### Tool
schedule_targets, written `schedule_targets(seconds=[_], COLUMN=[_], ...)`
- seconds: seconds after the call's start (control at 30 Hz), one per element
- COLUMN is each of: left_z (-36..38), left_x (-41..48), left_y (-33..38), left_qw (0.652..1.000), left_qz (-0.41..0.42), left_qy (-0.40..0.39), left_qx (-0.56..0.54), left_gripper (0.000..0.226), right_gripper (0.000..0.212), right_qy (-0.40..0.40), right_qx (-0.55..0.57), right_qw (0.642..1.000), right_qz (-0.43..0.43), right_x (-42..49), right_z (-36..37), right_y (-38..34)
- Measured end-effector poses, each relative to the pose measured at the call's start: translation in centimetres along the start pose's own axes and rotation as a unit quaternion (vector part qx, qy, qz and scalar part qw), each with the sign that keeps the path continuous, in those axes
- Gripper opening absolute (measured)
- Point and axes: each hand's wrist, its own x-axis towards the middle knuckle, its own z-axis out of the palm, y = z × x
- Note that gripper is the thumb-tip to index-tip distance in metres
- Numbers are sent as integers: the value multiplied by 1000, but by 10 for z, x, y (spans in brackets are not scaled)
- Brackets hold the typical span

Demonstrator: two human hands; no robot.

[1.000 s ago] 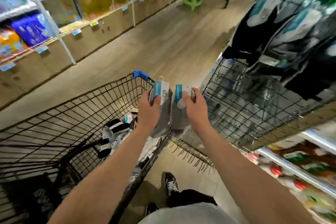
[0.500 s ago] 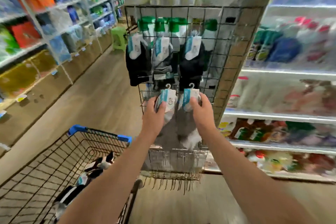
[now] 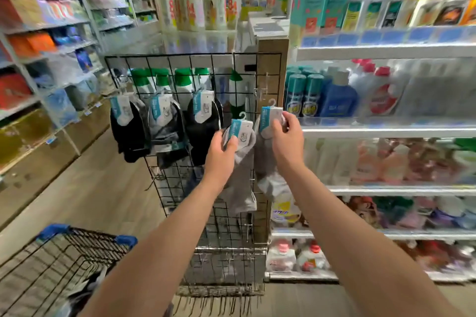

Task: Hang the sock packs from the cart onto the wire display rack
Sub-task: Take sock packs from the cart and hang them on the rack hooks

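Both hands are curled on grey sock packs in front of the rack [image 3: 180, 57], near its right edge. The left hand [image 3: 221, 154] pinches the left pack [image 3: 242, 134] by its card. The right hand [image 3: 286, 136] grips the right pack [image 3: 268, 119] likewise, slightly higher. The socks look light and floppy. Only card and hook seem stiff, so holding the card just under the hook should steer best.

Head view, sole camera: wide-angle, worn on the person's head, facing forward and slightly downward. Stands close to the wire display rack [image 3: 175, 188], centre of frame, within arm's reach; cart [image 3: 54, 229] corner at lower left.
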Motion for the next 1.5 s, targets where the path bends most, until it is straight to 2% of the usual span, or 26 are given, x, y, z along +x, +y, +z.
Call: schedule_targets(seconds=[0.27,0.4,0.53,0.6,0.73,0.83,0.9,0.97,1.1,1.23,1.4,1.5], left_z=[17,16,14,12,13,17,21,24,27,26,29,30], left_x=[16,15,12,10,4,5,7,8,11,20,38,44], left_y=[22,23,22,23,31,35,37,40,47,52,54,54], left_qw=[999,999,999,999,999,998,997,997,996,998,999,999], left_qz=[15,18,20,25,38,58,61,63,71,58,37,24], left_qy=[0,-7,-14,-17,-23,-35,-39,-45,-43,-17,23,37], left_qx=[-36,-34,-21,-14,-20,-8,-5,-3,19,2,-10,-10], left_gripper=[30,34,34,35,38,29,22,18,34,39,25,25], right_gripper=[27,30,26,28,28,31,34,35,33,38,45,45], right_qy=[-44,-73,-72,-58,28,-59,-78,-48,8,-13,-45,-43], right_qx=[-45,-70,-36,-33,-1,84,74,53,35,-15,-75,-91], right_qw=[995,993,997,998,999,995,994,997,998,998,995,993], right_qz=[-83,-54,-3,-1,-25,1,-13,-33,-46,-51,-55,-57], right_x=[31,34,31,26,6,-10,-15,-17,-15,0,18,22], right_z=[9,15,12,12,9,7,8,9,5,6,13,21], right_y=[-31,-31,-30,-28,-19,-15,-14,-17,-26,-34,-38,-36])
